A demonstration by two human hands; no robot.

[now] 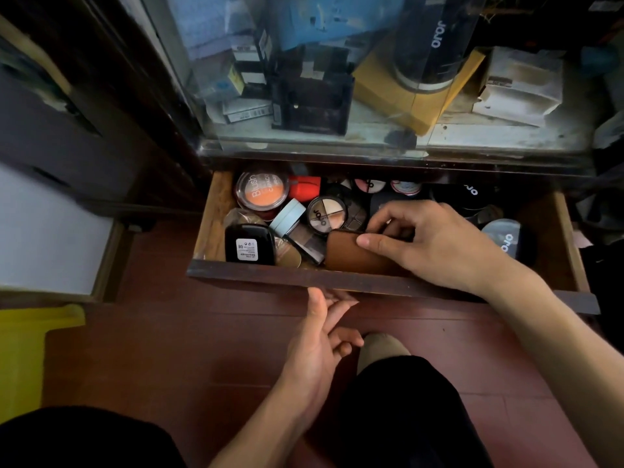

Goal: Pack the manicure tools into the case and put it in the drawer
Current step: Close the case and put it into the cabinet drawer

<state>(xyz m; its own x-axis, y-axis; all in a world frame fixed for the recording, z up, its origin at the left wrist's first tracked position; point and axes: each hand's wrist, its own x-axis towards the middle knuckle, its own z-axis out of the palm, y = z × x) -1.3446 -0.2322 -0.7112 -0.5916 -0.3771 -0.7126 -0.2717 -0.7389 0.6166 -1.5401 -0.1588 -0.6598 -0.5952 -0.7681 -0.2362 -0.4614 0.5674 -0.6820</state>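
Note:
The brown leather manicure case (351, 253) is closed and lies inside the open wooden drawer (304, 276), near its front wall. My right hand (435, 241) reaches into the drawer and grips the case, thumb on its top face and fingers curled over its far edge. My left hand (320, 336) is below the drawer front, palm turned inward, fingertips touching the underside of the front board and holding nothing. No loose manicure tools are visible.
The drawer is crowded with cosmetics: an orange blush pot (261, 192), a black compact (250, 246), a round eyeshadow palette (327, 212), a pale blue jar (287, 214). Above is a glass-fronted cabinet (371, 79) of boxes. A yellow bin (30, 349) stands left on the red floor.

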